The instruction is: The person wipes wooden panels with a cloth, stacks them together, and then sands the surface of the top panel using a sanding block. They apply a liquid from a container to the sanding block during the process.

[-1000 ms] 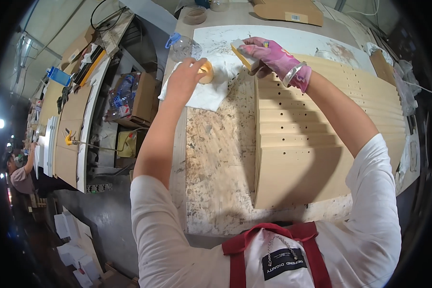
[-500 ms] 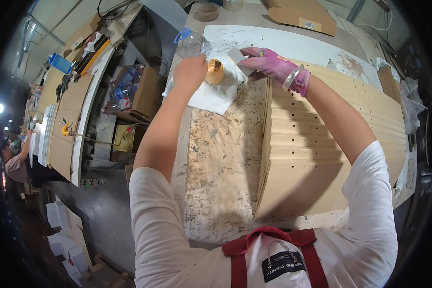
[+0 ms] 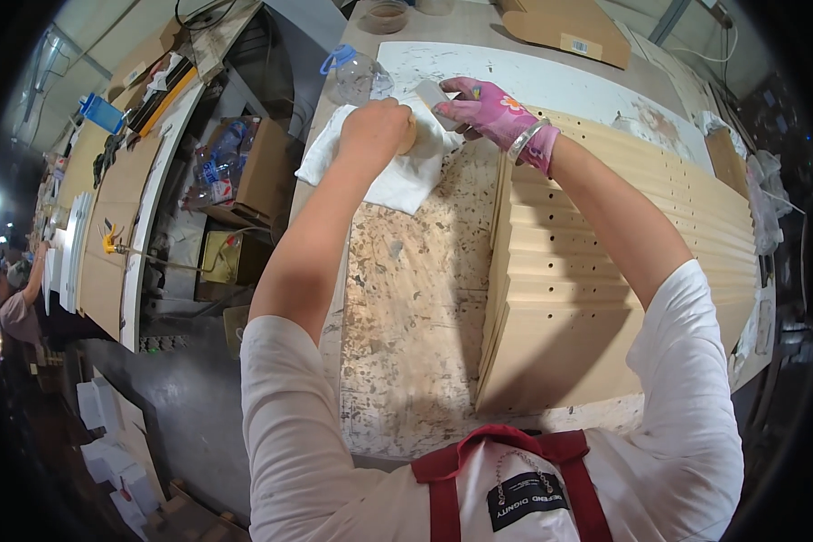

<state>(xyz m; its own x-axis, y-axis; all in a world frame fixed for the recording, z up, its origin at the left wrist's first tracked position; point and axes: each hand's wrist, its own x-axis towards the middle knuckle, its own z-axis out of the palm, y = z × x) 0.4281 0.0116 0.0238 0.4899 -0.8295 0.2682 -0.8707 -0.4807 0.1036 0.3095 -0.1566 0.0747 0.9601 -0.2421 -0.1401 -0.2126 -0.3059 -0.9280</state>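
Note:
My left hand (image 3: pixel 376 132) is bare and closed above a white cloth (image 3: pixel 391 188), its fingertips hidden. It covers most of a round amber container (image 3: pixel 410 135) standing on the cloth; whether it grips the rim or something inside cannot be seen. To its right, my right hand (image 3: pixel 488 110) wears a pink flowered glove and pinches a small pale block (image 3: pixel 433 94) between thumb and fingers. Just beyond my left hand lies a clear plastic bottle (image 3: pixel 361 79) with a blue handle. Right of the cloth, several light wooden boards (image 3: pixel 560 348) with drilled holes overlap in a fanned row.
The worktable (image 3: pixel 406 316) is stained and flaked. Flattened cardboard (image 3: pixel 569 27) and a round tub (image 3: pixel 385 15) sit at its far edge. Over an aisle on the left stands another bench (image 3: pixel 117 244) with a yellow-handled clamp (image 3: pixel 110 237). Another person (image 3: pixel 20 312) is at far left.
My left hand has moved right and slightly down, over the amber container. My right hand has shifted left with the pale block, closer to the left hand.

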